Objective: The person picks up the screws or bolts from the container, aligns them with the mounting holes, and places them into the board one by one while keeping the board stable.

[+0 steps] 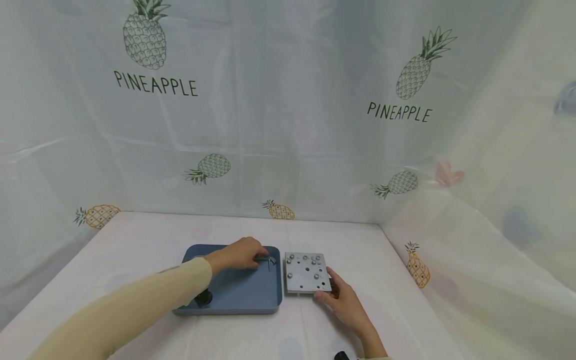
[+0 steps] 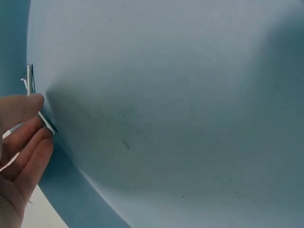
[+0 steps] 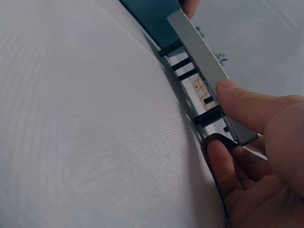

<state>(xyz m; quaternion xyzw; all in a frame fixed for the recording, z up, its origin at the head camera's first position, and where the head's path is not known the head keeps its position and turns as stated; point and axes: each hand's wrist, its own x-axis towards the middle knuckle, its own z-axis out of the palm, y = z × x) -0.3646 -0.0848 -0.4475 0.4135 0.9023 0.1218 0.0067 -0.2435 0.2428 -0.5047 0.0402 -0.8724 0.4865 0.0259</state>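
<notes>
My left hand point(image 1: 245, 252) reaches into the far right part of a blue tray point(image 1: 247, 295). In the left wrist view, its thumb and fingers pinch a slim metal screw point(image 2: 48, 124); a few loose screws point(image 2: 30, 78) lie beyond the thumb by the tray wall. My right hand point(image 1: 344, 300) grips the near right corner of a silver metal plate point(image 1: 297, 286), thumb on its edge and fingers curled below. Several screw heads and holes dot the plate's top. Dark threaded shanks point(image 3: 209, 115) stick out underneath. A dark curved piece point(image 3: 219, 137) sits over a right fingertip.
The tray and plate are side by side on a table under a white cloth point(image 1: 234, 340). A pale curtain point(image 1: 288, 125) printed with pineapples hangs behind the table and down its right side. A black wrist device point(image 1: 204, 298) overlaps the tray's near left part.
</notes>
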